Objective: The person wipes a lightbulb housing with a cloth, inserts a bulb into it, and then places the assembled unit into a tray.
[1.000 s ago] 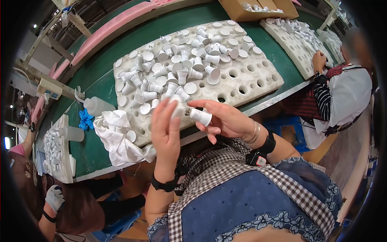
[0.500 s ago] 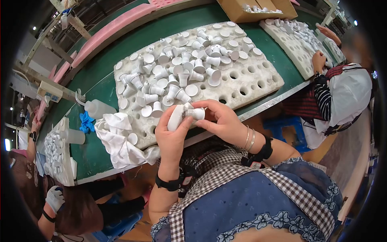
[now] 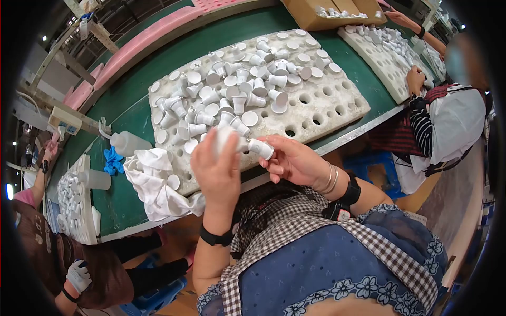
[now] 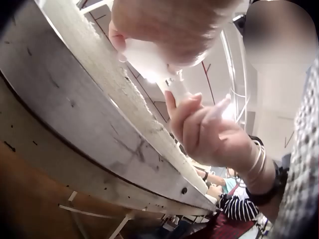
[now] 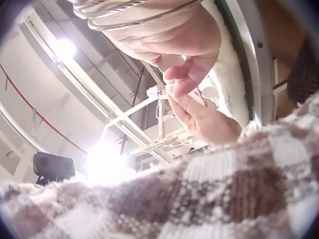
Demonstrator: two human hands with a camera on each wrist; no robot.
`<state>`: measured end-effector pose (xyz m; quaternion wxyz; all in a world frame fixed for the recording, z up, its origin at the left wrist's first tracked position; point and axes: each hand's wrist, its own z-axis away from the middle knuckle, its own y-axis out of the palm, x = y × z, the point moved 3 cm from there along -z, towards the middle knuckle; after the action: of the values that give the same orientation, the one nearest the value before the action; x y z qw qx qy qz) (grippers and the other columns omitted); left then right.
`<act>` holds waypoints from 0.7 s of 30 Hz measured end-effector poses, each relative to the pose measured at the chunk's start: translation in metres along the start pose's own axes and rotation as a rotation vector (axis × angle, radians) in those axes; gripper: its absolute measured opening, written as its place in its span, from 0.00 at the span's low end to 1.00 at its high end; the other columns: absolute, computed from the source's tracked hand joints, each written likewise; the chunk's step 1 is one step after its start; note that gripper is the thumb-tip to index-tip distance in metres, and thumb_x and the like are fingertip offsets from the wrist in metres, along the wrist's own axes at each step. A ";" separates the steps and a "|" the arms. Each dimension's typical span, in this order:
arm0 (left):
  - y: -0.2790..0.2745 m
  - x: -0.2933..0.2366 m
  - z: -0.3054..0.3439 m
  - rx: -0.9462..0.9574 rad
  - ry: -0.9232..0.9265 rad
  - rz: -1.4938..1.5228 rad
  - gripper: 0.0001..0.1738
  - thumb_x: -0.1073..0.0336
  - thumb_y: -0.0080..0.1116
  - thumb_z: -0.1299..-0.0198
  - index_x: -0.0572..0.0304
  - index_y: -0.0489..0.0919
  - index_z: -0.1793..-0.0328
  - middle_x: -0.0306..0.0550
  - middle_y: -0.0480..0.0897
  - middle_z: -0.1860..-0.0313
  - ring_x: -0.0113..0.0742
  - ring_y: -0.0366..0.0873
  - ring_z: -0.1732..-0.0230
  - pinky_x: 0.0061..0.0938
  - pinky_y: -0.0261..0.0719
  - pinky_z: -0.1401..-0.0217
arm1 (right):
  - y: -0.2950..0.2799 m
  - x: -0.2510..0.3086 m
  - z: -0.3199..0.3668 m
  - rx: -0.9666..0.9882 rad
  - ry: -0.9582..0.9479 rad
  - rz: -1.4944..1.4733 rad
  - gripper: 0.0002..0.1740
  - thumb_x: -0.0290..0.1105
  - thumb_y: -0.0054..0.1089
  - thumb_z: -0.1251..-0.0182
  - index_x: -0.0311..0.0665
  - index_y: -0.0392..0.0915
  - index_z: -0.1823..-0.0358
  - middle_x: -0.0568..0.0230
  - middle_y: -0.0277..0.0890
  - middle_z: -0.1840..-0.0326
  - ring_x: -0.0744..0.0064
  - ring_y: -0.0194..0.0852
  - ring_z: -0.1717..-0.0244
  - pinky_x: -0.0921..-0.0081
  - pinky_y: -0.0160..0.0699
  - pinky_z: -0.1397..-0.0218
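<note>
My right hand pinches a small white flared cup-shaped piece between thumb and fingers, its wide end toward the palm and its narrow end toward the left hand. In my left hand, blurred by motion, I grip a white pad, which also shows in the left wrist view as a pale flat shape. The pad is close to the piece's narrow end. Both hands are over the near edge of a white foam board with round holes, where many similar white pieces lie heaped.
A crumpled white cloth lies left of the board, with a squeeze bottle and a blue glove-like bundle behind it. At the back stands a cardboard box. Other people work at the left and right.
The hands came together half a second ago with the pad against the piece. Now they are slightly apart, the left turned and blurred. At the right, another arm now reaches toward the box.
</note>
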<state>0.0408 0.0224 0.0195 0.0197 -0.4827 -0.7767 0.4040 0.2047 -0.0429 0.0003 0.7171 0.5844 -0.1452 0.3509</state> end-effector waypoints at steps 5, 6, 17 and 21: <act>-0.010 -0.016 -0.001 -0.077 0.098 0.004 0.20 0.68 0.66 0.47 0.43 0.86 0.46 0.51 0.75 0.36 0.52 0.71 0.40 0.43 0.67 0.39 | 0.000 0.000 -0.001 -0.003 0.014 0.010 0.21 0.43 0.46 0.23 0.39 0.71 0.37 0.64 0.73 0.66 0.83 0.61 0.79 0.76 0.79 0.71; -0.009 -0.019 -0.001 -0.029 0.156 0.004 0.20 0.68 0.66 0.48 0.42 0.86 0.47 0.51 0.75 0.36 0.52 0.71 0.40 0.43 0.67 0.39 | -0.002 -0.001 -0.001 -0.007 0.044 0.003 0.21 0.44 0.46 0.23 0.40 0.71 0.37 0.65 0.73 0.66 0.83 0.60 0.79 0.77 0.79 0.71; -0.078 0.080 0.042 -0.292 -0.386 -0.365 0.22 0.67 0.60 0.38 0.62 0.77 0.37 0.61 0.75 0.39 0.57 0.71 0.37 0.44 0.64 0.33 | -0.006 0.005 0.002 -0.048 0.098 -0.034 0.25 0.48 0.38 0.20 0.40 0.65 0.32 0.66 0.72 0.65 0.84 0.57 0.81 0.78 0.79 0.74; -0.067 0.122 0.070 -0.172 -0.521 -0.311 0.23 0.70 0.60 0.40 0.64 0.76 0.37 0.61 0.76 0.42 0.56 0.72 0.39 0.42 0.66 0.33 | 0.008 -0.003 -0.013 0.059 0.061 0.104 0.26 0.44 0.42 0.21 0.40 0.64 0.28 0.65 0.73 0.63 0.84 0.60 0.80 0.79 0.81 0.71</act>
<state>-0.1030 0.0594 -0.0279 -0.1593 -0.2386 -0.8515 0.4390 0.1942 -0.0311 0.0010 0.6843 0.5860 -0.1428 0.4097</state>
